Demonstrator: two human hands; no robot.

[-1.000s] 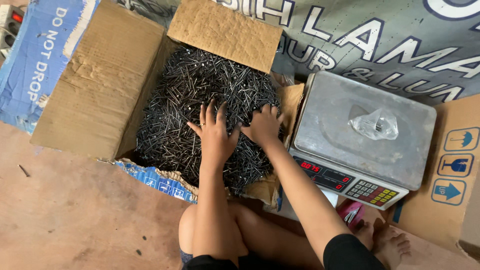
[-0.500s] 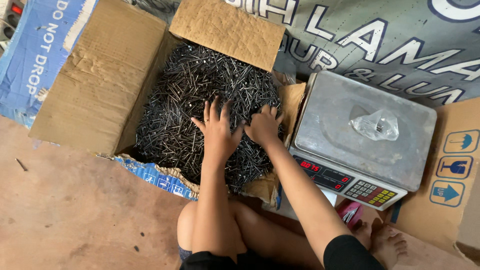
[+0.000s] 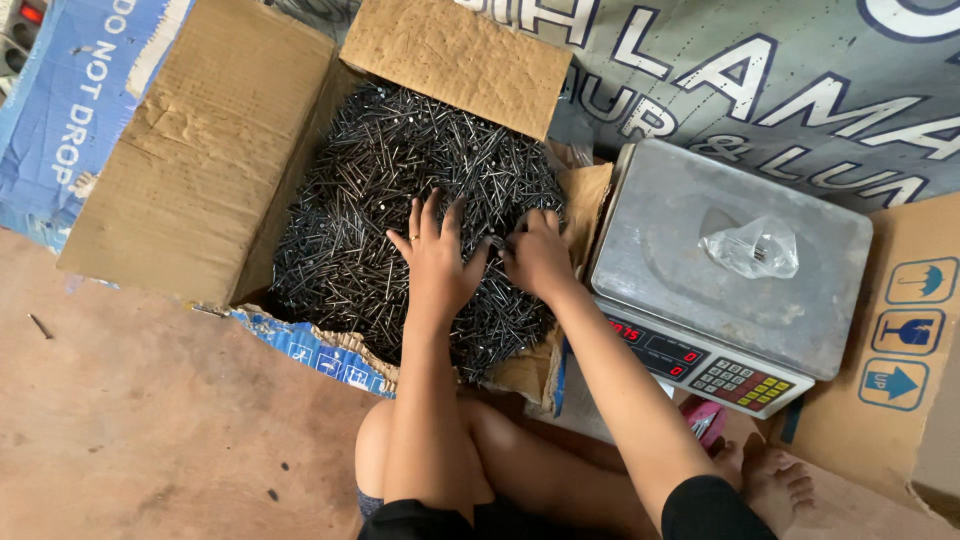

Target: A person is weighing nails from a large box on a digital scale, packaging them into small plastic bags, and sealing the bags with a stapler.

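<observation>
An open cardboard box [image 3: 205,160] on the floor is filled with several dark steel nails [image 3: 390,190]. My left hand [image 3: 435,255] lies flat on the nail heap with its fingers spread and a ring on one finger. My right hand [image 3: 535,255] rests beside it on the nails, fingers curled down into the pile; whether it grips any I cannot tell. To the right stands a digital weighing scale [image 3: 650,250] with a metal platform, and a small clear plastic bag [image 3: 752,246] holding a few nails lies on it.
A grey printed tarp [image 3: 760,80] lies behind the scale. Another cardboard box [image 3: 900,350] stands at the right. A loose nail [image 3: 40,326] lies on the brown floor [image 3: 150,430] at the left. My bent legs and bare feet are at the bottom.
Both hands stay on the nail heap. The left hand's fingers have shifted slightly over the nails; the right hand has curled in a little more.
</observation>
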